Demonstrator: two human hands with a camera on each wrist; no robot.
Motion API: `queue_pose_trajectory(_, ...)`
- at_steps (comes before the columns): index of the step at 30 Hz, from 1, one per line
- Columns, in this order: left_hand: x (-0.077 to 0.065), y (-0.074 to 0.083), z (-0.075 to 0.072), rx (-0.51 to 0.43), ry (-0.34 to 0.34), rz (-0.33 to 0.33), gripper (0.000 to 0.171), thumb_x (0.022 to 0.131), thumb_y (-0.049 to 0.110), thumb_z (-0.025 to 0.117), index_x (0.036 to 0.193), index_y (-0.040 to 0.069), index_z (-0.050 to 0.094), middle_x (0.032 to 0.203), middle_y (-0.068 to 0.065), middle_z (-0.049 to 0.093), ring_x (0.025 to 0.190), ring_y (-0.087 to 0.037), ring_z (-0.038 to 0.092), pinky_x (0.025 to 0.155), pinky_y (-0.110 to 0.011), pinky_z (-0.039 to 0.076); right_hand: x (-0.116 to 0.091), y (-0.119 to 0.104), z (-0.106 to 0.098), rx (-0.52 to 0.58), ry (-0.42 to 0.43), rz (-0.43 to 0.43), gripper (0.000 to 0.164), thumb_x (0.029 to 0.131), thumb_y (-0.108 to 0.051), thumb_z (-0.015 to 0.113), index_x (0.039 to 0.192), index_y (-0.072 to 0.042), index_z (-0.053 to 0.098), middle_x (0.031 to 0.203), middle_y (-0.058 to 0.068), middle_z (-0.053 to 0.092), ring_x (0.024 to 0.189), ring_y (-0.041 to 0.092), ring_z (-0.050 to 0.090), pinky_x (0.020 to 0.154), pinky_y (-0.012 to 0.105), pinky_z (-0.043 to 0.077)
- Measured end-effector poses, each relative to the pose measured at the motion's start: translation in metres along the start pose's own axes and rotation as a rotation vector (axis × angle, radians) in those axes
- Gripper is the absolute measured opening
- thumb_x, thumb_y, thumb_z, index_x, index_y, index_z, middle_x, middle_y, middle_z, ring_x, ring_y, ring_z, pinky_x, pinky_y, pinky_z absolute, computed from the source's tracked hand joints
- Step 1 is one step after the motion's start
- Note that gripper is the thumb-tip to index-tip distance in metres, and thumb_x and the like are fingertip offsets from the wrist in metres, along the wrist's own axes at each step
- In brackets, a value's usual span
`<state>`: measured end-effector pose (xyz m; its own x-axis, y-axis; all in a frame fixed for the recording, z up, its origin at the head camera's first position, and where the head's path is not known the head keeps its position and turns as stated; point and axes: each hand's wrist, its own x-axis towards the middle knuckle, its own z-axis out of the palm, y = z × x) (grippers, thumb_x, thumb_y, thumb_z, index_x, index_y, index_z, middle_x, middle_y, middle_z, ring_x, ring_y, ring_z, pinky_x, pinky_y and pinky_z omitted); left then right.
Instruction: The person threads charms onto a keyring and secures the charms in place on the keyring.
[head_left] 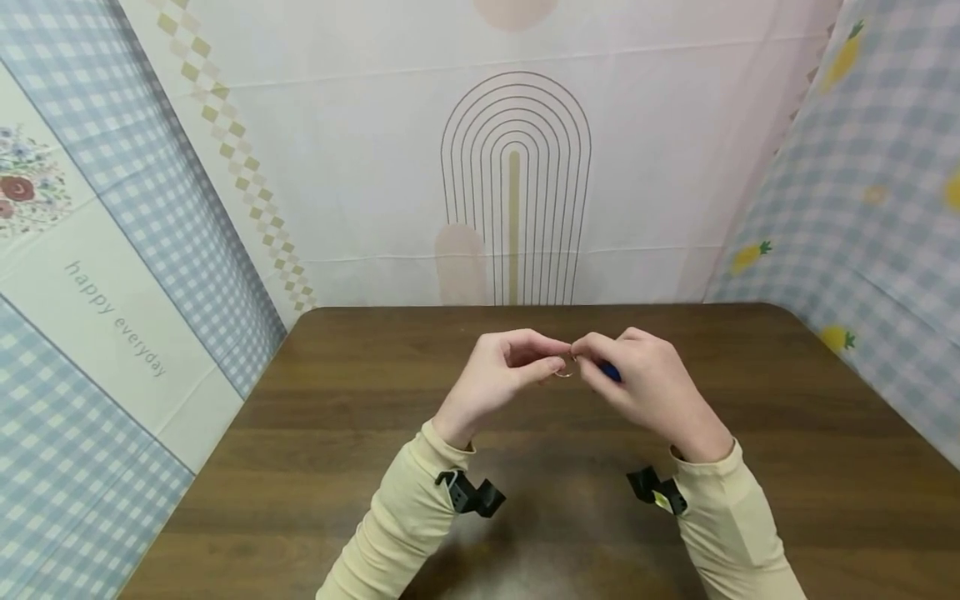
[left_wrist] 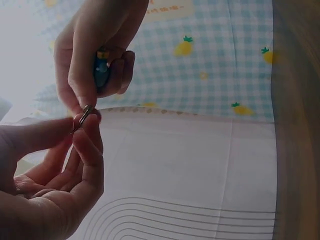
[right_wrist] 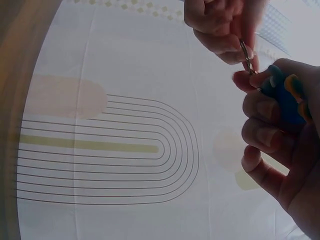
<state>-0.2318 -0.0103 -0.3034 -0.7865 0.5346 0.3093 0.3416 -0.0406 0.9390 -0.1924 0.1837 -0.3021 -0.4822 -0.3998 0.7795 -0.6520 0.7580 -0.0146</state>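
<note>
My left hand [head_left: 504, 372] pinches a thin metal key ring [head_left: 564, 375] between thumb and fingertips, above the table. Close against it, the fingertips of my right hand [head_left: 643, 379] pinch the small metal end piece by the ring. A blue charm [head_left: 611, 371] with orange parts sits inside the right hand, partly hidden by the fingers. In the right wrist view the blue charm [right_wrist: 288, 97] lies in the palm, and the key ring [right_wrist: 245, 52] is seen nearly edge-on between both hands. The left wrist view shows the ring [left_wrist: 86, 116] where the fingertips meet.
A dark brown wooden table [head_left: 337, 467] lies below the hands. Behind it hangs a white cloth [head_left: 360, 183] with arch lines. Checked cloths hang at the left [head_left: 97, 250] and right [head_left: 847, 250]. A black wrist camera [head_left: 472, 493] is strapped on the left sleeve, another [head_left: 657, 490] on the right.
</note>
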Motion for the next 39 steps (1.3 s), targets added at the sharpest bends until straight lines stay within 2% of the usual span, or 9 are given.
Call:
queue_pose_trajectory(2, 0.000, 0.000, 0.001, -0.017, 0.000, -0.002, 0.023, 0.088, 0.003, 0.067, 0.111, -0.003, 0.067, 0.100, -0.026, 0.069, 0.084, -0.026, 0.070, 0.074, -0.031, 0.058, -0.001, -0.001, 0.000, -0.005, 0.009, 0.014, 0.011, 0.080, -0.004, 0.067, 0.088, -0.012, 0.069, 0.069, -0.006, 0.066, 0.059, 0.012, 0.049, 0.053, 0.026, 0.042)
queue_pose_trajectory(6, 0.001, -0.001, 0.002, -0.099, 0.016, -0.001, 0.026, 0.090, -0.001, 0.064, 0.113, -0.010, 0.059, 0.100, -0.031, 0.066, 0.077, -0.017, 0.070, 0.076, -0.037, 0.059, -0.001, -0.002, 0.000, 0.004, 0.024, 0.041, 0.011, 0.080, -0.003, 0.067, 0.088, -0.011, 0.068, 0.065, -0.004, 0.065, 0.061, 0.013, 0.052, 0.055, 0.028, 0.043)
queue_pose_trajectory(10, 0.002, 0.001, -0.003, -0.141, 0.039, 0.013, 0.020, 0.090, -0.003, 0.062, 0.108, -0.012, 0.060, 0.096, -0.034, 0.066, 0.072, -0.011, 0.069, 0.078, -0.045, 0.059, 0.002, -0.003, 0.001, 0.016, 0.034, 0.036, 0.009, 0.082, -0.003, 0.066, 0.088, -0.009, 0.068, 0.065, -0.004, 0.066, 0.062, 0.014, 0.052, 0.056, 0.028, 0.044)
queue_pose_trajectory(17, 0.002, 0.003, -0.004, -0.113, 0.002, -0.011, 0.016, 0.089, -0.005, 0.063, 0.101, -0.015, 0.064, 0.085, -0.027, 0.069, 0.066, -0.010, 0.068, 0.070, -0.037, 0.060, 0.005, -0.006, 0.000, 0.006, 0.063, -0.035, 0.014, 0.078, -0.001, 0.067, 0.088, -0.011, 0.067, 0.067, -0.006, 0.064, 0.060, 0.013, 0.052, 0.056, 0.027, 0.044)
queue_pose_trajectory(23, -0.002, 0.007, -0.006, -0.144, -0.017, 0.018, 0.024, 0.088, -0.003, 0.065, 0.111, -0.010, 0.063, 0.091, -0.016, 0.070, 0.074, -0.012, 0.068, 0.077, -0.039, 0.060, 0.007, -0.008, -0.001, 0.014, 0.102, -0.043, 0.014, 0.078, 0.001, 0.066, 0.086, -0.011, 0.067, 0.064, -0.007, 0.062, 0.059, 0.013, 0.051, 0.055, 0.026, 0.042)
queue_pose_trajectory(28, -0.004, 0.008, -0.010, -0.202, 0.081, 0.038, 0.035, 0.084, -0.007, 0.067, 0.118, -0.005, 0.060, 0.088, 0.002, 0.068, 0.080, -0.010, 0.068, 0.078, -0.032, 0.059, 0.009, -0.007, 0.003, 0.029, 0.095, -0.031, 0.013, 0.078, 0.000, 0.070, 0.087, -0.010, 0.067, 0.065, -0.006, 0.064, 0.059, 0.012, 0.052, 0.057, 0.026, 0.043)
queue_pose_trajectory(32, -0.003, 0.008, -0.011, -0.185, 0.158, 0.056, 0.030, 0.083, -0.006, 0.069, 0.113, -0.008, 0.063, 0.085, 0.006, 0.070, 0.077, -0.008, 0.068, 0.076, -0.028, 0.058, 0.010, -0.007, 0.005, 0.026, 0.081, -0.033, 0.014, 0.078, -0.002, 0.070, 0.090, -0.009, 0.068, 0.068, -0.005, 0.068, 0.060, 0.012, 0.052, 0.058, 0.027, 0.044)
queue_pose_trajectory(34, -0.003, 0.007, -0.010, -0.161, 0.158, 0.056, 0.026, 0.084, -0.005, 0.069, 0.109, -0.009, 0.065, 0.086, 0.003, 0.072, 0.077, -0.007, 0.068, 0.074, -0.026, 0.058, 0.009, -0.007, 0.005, 0.019, 0.081, -0.040, 0.016, 0.078, -0.002, 0.070, 0.092, -0.009, 0.069, 0.070, -0.005, 0.068, 0.060, 0.012, 0.051, 0.057, 0.027, 0.043)
queue_pose_trajectory(39, -0.001, 0.006, -0.008, -0.103, 0.093, 0.058, 0.025, 0.086, -0.003, 0.067, 0.111, -0.007, 0.065, 0.094, -0.022, 0.072, 0.076, -0.007, 0.069, 0.074, -0.025, 0.058, 0.006, -0.007, 0.002, 0.018, 0.088, -0.070, 0.017, 0.075, -0.001, 0.069, 0.089, -0.012, 0.070, 0.067, -0.007, 0.065, 0.059, 0.012, 0.048, 0.056, 0.026, 0.042)
